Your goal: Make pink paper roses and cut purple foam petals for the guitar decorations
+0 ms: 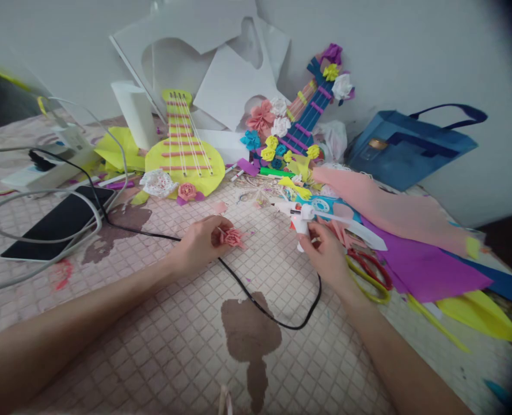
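Head view shows the left hand (201, 242) pinching a crinkled, layered pink flower (233, 237) while the right hand (327, 251) grips a smooth, pistol-shaped white glue gun (302, 222).

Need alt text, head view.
The left hand pinches a pink flower, and the right hand holds a white glue gun, over a checked tabletop. Behind are a yellow guitar-shaped cutout and a blue-necked guitar trimmed with flowers.

No legible lettering or numbers.

Pink flower (233, 237), glue gun (304, 217) in hands (198, 241)
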### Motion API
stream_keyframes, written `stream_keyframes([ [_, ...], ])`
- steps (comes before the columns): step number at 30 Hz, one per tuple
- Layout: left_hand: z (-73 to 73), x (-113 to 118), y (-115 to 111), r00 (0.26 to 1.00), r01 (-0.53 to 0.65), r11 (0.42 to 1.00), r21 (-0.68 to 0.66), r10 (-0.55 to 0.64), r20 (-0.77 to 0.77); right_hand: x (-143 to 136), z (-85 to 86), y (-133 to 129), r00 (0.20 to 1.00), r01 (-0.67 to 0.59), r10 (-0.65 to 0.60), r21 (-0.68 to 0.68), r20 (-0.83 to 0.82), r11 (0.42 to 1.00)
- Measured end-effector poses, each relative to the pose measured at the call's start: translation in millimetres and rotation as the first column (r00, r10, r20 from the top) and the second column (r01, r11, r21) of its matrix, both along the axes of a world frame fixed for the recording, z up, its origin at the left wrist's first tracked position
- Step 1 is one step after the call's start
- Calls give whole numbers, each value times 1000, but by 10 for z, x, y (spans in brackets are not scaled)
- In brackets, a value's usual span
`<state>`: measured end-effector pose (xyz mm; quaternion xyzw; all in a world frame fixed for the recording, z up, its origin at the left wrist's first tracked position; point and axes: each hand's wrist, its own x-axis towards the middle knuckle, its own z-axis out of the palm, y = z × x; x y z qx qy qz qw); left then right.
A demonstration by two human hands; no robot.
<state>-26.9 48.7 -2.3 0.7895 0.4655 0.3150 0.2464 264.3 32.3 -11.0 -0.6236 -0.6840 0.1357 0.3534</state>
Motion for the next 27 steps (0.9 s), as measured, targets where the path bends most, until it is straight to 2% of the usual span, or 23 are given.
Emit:
stream_keyframes([
  [2, 8, 8, -5, 1000, 5, 1000, 11, -5, 1, 5, -28, 20, 1000, 9, -9, 17, 12, 1000],
  [6, 17, 13, -9, 1000, 9, 1000, 26, -9, -5, 33, -56, 42, 999, -32, 34, -49, 34, 998],
  [15, 39, 15, -27, 1000, -3, 1000, 24, 4, -28, 39, -35, 18, 999, -46, 45, -29, -10, 999],
  [18, 40, 22, -34, 1000, 3, 1000, 31, -2, -22, 33, -22, -6, 999, 26, -27, 34, 18, 999],
  [21, 52, 27, -44, 999, 15, 1000, 16, -14, -29, 27, 4, -40, 982, 87, -107, 128, 158, 988],
  [24, 70, 27, -60, 999, 12, 1000, -5, -12, -42, 2, 44, -97, 931, 101, -174, 233, 321, 967],
  [27, 85, 28, -85, 999, 10, 1000, -27, -11, -36, -78, 99, -186, 901, 85, -204, 307, 382, 948],
])
